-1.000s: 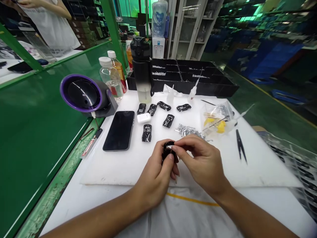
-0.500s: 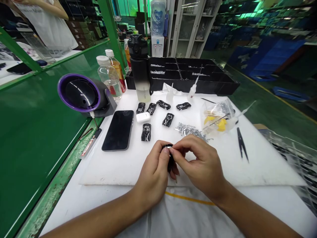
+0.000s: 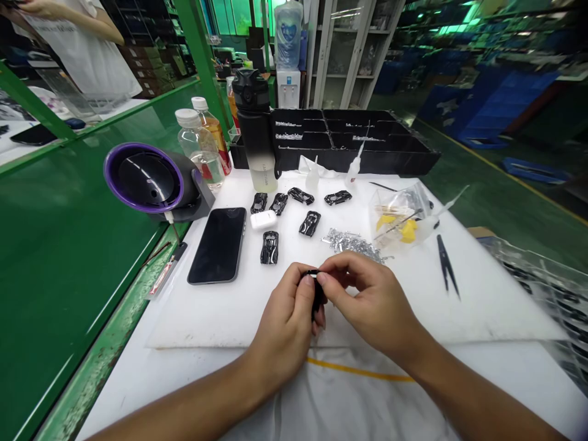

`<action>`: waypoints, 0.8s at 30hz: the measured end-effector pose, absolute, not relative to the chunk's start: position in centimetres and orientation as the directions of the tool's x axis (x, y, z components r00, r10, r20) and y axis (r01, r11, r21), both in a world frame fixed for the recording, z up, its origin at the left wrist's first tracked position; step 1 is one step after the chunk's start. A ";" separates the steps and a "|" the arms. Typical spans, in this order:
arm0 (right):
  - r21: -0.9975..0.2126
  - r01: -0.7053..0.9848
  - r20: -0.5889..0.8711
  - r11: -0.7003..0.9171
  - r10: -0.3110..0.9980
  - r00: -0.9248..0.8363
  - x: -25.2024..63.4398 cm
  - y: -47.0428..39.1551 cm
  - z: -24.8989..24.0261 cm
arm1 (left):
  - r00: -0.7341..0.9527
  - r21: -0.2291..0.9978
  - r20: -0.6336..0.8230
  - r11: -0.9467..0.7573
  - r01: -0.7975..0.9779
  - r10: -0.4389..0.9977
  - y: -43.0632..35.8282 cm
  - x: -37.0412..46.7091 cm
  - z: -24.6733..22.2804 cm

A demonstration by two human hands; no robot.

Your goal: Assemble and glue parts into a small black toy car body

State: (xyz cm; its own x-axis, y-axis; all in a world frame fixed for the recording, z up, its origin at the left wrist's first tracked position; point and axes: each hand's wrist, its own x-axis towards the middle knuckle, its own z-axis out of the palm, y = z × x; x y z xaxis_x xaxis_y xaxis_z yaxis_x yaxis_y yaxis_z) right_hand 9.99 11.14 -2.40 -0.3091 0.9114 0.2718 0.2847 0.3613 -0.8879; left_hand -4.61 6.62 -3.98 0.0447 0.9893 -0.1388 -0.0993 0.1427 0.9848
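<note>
My left hand (image 3: pixel 285 327) is closed around a small black toy car body (image 3: pixel 316 299), gripping it between thumb and fingers above the near part of the white foam mat (image 3: pixel 202 321). Thumb and forefinger of my right hand (image 3: pixel 374 300) pinch together at the car body's far end; whatever is between them is hidden. Just beyond my hands lies a pile of small clear plastic parts (image 3: pixel 351 242). Further off, several glossy black toy cars rest on the mat, among them one (image 3: pixel 269 247) at the left and another (image 3: pixel 309 223) nearer the middle.
A phone (image 3: pixel 217 245), a white earbud case (image 3: pixel 264 220) and a purple-rimmed fan (image 3: pixel 144 180) stand left. Behind are a black drink bottle (image 3: pixel 255 135), dropper bottles (image 3: pixel 353 168) and a black divided tray (image 3: pixel 294 160). At right lie tweezers (image 3: pixel 445 266) and a clear bag (image 3: pixel 399 214).
The view has shifted slightly. My hands keep hold of the car body in nearly the same pose, with the left fingertips beneath it drawn in a little.
</note>
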 end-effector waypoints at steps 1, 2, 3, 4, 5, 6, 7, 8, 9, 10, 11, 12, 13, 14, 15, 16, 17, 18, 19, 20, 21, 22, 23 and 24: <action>-0.890 0.286 0.265 0.355 0.913 -0.309 10.0 11.1 -2.4 | 0.049 0.984 -0.142 0.146 -0.103 0.989 6.6 -4.6 -4.0; -0.893 0.286 0.259 0.348 0.916 -0.308 10.0 11.1 -2.4 | 0.051 0.982 -0.146 0.151 -0.109 0.988 6.7 -4.6 -3.9; -0.897 0.282 0.251 0.341 0.917 -0.308 10.0 11.1 -2.4 | 0.050 0.981 -0.150 0.155 -0.117 0.987 6.7 -4.6 -3.9; -0.903 0.276 0.243 0.330 0.920 -0.308 9.9 11.1 -2.4 | 0.047 0.980 -0.152 0.157 -0.123 0.987 6.7 -4.6 -3.9; -0.909 0.267 0.234 0.319 0.923 -0.306 9.9 11.0 -2.4 | 0.043 0.979 -0.153 0.158 -0.128 0.987 6.7 -4.6 -3.8; -0.916 0.258 0.224 0.307 0.926 -0.305 9.9 11.0 -2.4 | 0.042 0.978 -0.155 0.159 -0.132 0.987 6.7 -4.6 -3.8; -0.922 0.249 0.216 0.297 0.927 -0.305 9.9 11.0 -2.5 | 0.042 0.978 -0.155 0.159 -0.132 0.987 6.6 -4.6 -3.7; -0.925 0.244 0.214 0.293 0.929 -0.302 9.9 11.0 -2.5 | 0.044 0.979 -0.154 0.159 -0.131 0.987 6.6 -4.6 -3.7; -0.921 0.244 0.229 0.305 0.928 -0.295 9.9 11.0 -2.5 | 0.045 0.979 -0.155 0.159 -0.127 0.987 6.6 -4.6 -3.7; -0.905 0.252 0.267 0.342 0.919 -0.289 9.9 11.0 -2.6 | 0.047 0.980 -0.156 0.160 -0.121 0.987 6.6 -4.6 -3.7; -0.875 0.266 0.326 0.404 0.899 -0.292 9.9 11.1 -2.6 | 0.049 0.981 -0.155 0.160 -0.114 0.987 6.6 -4.6 -3.7; -0.831 0.281 0.397 0.480 0.866 -0.304 9.9 11.1 -2.7 | 0.050 0.982 -0.152 0.156 -0.107 0.987 6.6 -4.6 -3.7; -0.776 0.294 0.466 0.557 0.822 -0.327 10.0 11.1 -2.7 | 0.052 0.983 -0.148 0.153 -0.100 0.988 6.6 -4.6 -3.7; -0.719 0.306 0.522 0.624 0.776 -0.355 10.0 11.2 -2.8 | 0.055 0.984 -0.145 0.150 -0.095 0.988 6.6 -4.6 -3.7; -0.670 0.318 0.558 0.671 0.737 -0.380 10.1 11.2 -2.8 | 0.059 0.985 -0.143 0.148 -0.090 0.988 6.6 -4.6 -3.6; -0.634 0.333 0.576 0.698 0.714 -0.398 10.2 11.2 -2.9 | 0.066 0.985 -0.142 0.148 -0.087 0.988 6.7 -4.7 -3.6; -0.610 0.354 0.584 0.709 0.704 -0.405 10.2 11.2 -3.0 | 0.072 0.985 -0.145 0.151 -0.083 0.987 6.7 -4.7 -3.6; -0.590 0.379 0.586 0.713 0.701 -0.407 10.3 11.2 -3.1 | 0.076 0.985 -0.150 0.155 -0.078 0.986 6.8 -4.7 -3.6; -0.572 0.408 0.582 0.711 0.703 -0.409 10.3 11.2 -3.2 | 0.080 0.984 -0.155 0.161 -0.074 0.985 6.9 -4.7 -3.6; -0.555 0.437 0.576 0.708 0.706 -0.412 10.4 11.2 -3.3 | 0.084 0.983 -0.162 0.168 -0.074 0.983 6.9 -4.7 -3.6; -0.538 0.463 0.566 0.704 0.709 -0.420 10.4 11.2 -3.3 | 0.089 0.981 -0.169 0.176 -0.076 0.982 7.0 -4.7 -3.7; -0.524 0.484 0.556 0.701 0.712 -0.429 10.4 11.2 -3.4 | 0.094 0.980 -0.177 0.184 -0.080 0.980 7.1 -4.7 -3.7; -0.511 0.503 0.549 0.697 0.715 -0.434 10.5 11.3 -3.5 | 0.100 0.978 -0.183 0.191 -0.085 0.978 7.1 -4.7 -3.6; -0.500 0.514 0.547 0.697 0.714 -0.437 10.5 11.2 -3.5 | 0.105 0.977 -0.185 0.195 -0.090 0.977 7.1 -4.7 -3.6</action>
